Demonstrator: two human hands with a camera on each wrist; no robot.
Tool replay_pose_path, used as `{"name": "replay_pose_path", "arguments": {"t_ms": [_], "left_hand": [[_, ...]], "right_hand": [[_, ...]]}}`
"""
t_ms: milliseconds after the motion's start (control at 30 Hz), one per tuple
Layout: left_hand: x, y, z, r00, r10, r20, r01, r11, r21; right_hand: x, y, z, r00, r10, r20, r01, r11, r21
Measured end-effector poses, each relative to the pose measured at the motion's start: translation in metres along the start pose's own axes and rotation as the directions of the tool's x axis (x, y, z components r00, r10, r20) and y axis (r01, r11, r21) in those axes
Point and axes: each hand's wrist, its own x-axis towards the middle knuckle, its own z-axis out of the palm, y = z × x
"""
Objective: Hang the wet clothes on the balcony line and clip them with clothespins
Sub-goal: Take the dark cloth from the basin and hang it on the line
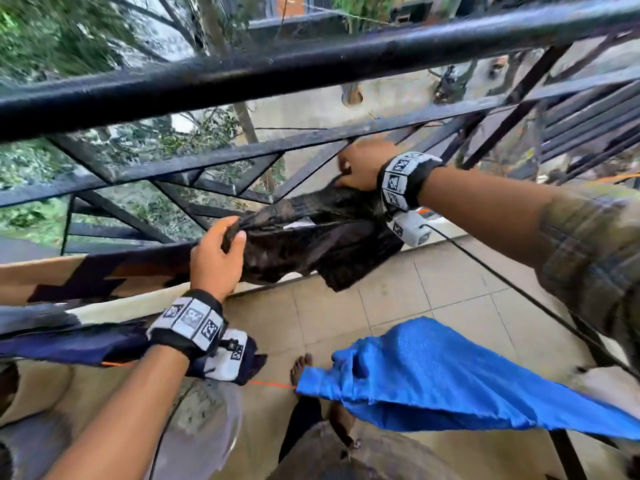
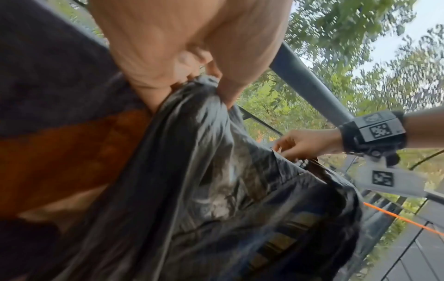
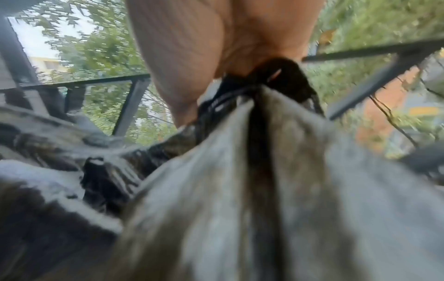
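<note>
Slippage is the main risk: the dark patterned garment (image 1: 311, 237) is stretched between two small pinches right beside the black balcony railing (image 1: 311, 60), with open air and trees beyond the bars. Wet cloth is likely heavy, so if either pinch loosens before the fabric is draped over a line, that end would probably drop onto the tiled floor (image 1: 433, 292), or swing out through the gaps in the grille. No clothespin shows in any view, so for now the grip alone keeps it up. A second hazard, as I judge it, is the cloth snagging on a diagonal bar just beyond the right fingers.

The left hand (image 1: 216, 259) has its fingers curled tight round a bunched corner of the garment, thumb pressed over the fold; the left wrist view shows the fabric gathered to a point under those fingers and fanning out below. Just behind that hand lies a brown, cream and navy striped cloth (image 1: 86, 271), already hung. The right hand (image 1: 362, 166) pinches the opposite edge, fingers closed narrow on a twist of dark cloth, almost against the railing. Nearer the body than both hands, a blue cloth (image 1: 433, 368) hangs on the orange line (image 1: 273, 385).
</note>
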Motion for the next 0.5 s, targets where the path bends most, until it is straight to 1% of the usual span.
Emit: {"name": "replay_pose_path", "arguments": {"t_ms": [67,100,133,167,200,233,267,300,333,367,400,433,467,500], "left_hand": [[0.004,-0.002,-0.001,0.997,-0.064,0.043,0.059,0.993,0.107],[0.004,-0.003,0.0,0.995,-0.091,0.049,0.084,0.988,0.131],[0.003,-0.004,0.001,0.992,-0.111,0.053,0.103,0.985,0.141],[0.002,-0.006,0.002,0.991,-0.122,0.052,0.114,0.983,0.145],[0.001,-0.008,0.003,0.989,-0.137,0.057,0.127,0.981,0.148],[0.001,-0.01,0.005,0.986,-0.154,0.061,0.144,0.98,0.137],[0.001,-0.009,0.005,0.983,-0.173,0.061,0.165,0.979,0.122],[0.002,-0.008,0.006,0.981,-0.184,0.062,0.176,0.978,0.113],[0.003,-0.007,0.006,0.98,-0.187,0.062,0.179,0.977,0.118],[0.004,-0.006,0.007,0.982,-0.178,0.065,0.169,0.977,0.127],[0.004,-0.005,0.007,0.984,-0.162,0.071,0.151,0.979,0.135],[0.003,-0.002,0.006,0.987,-0.143,0.076,0.131,0.981,0.145],[0.002,0.0,0.006,0.989,-0.12,0.082,0.104,0.979,0.173],[0.002,0.001,0.004,0.991,-0.097,0.09,0.075,0.971,0.227]], "right_hand": [[-0.004,0.012,0.011,0.994,0.035,0.1,-0.035,0.999,-0.003],[-0.008,0.018,0.012,0.989,0.045,0.14,-0.049,0.999,0.023],[-0.015,0.023,0.01,0.988,0.056,0.143,-0.067,0.995,0.079],[-0.023,0.027,0.005,0.992,0.07,0.101,-0.084,0.986,0.147],[-0.034,0.033,0.001,0.996,0.089,0.019,-0.091,0.971,0.219],[-0.05,0.04,-0.001,0.987,0.129,-0.096,-0.096,0.951,0.294],[-0.067,0.046,0.0,0.953,0.197,-0.232,-0.103,0.927,0.361],[-0.087,0.052,0.004,0.89,0.278,-0.36,-0.108,0.898,0.427],[-0.107,0.056,0.015,0.814,0.356,-0.458,-0.099,0.863,0.495],[-0.126,0.058,0.03,0.744,0.431,-0.511,-0.084,0.819,0.568],[-0.143,0.059,0.054,0.705,0.501,-0.502,-0.083,0.762,0.643],[-0.155,0.059,0.079,0.71,0.558,-0.43,-0.112,0.693,0.713],[-0.165,0.057,0.106,0.753,0.584,-0.301,-0.177,0.622,0.763],[-0.171,0.053,0.13,0.809,0.573,-0.131,-0.276,0.567,0.776]]}}
